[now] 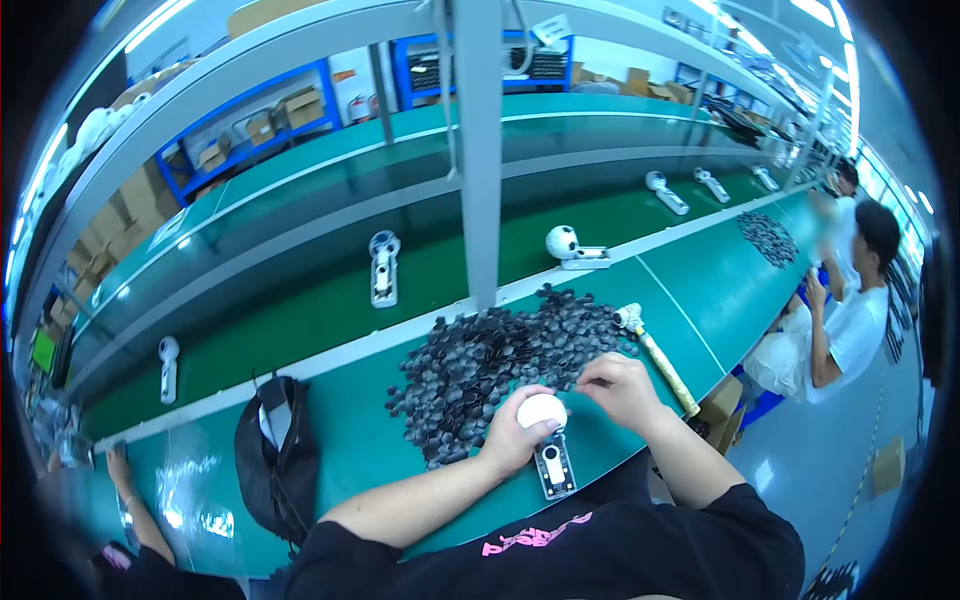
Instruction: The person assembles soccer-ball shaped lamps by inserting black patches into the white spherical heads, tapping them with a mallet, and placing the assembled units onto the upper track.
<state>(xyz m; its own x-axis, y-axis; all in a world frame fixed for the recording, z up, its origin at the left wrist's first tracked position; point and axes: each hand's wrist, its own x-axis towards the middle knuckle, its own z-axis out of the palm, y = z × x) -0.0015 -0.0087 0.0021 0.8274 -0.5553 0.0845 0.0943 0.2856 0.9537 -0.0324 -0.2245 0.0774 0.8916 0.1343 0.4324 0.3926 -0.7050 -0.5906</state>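
Note:
My left hand is wrapped round the white ball-shaped head of a device. Its flat body, dark with a white middle and a clear edge, points down toward me. Just right of the head, my right hand is closed in a pinch; whatever its fingertips hold is too small to make out. Beyond both hands spreads a heap of small black rounded pieces. A mallet with a yellowish handle and a pale, wrapped-looking head lies to the right of my right hand.
A black bag sits on the green bench at left. Several similar white devices, one of them with a black-spotted ball head, lie on the lower green belt. A grey post rises ahead. Co-workers are at right; another person's arm is at left.

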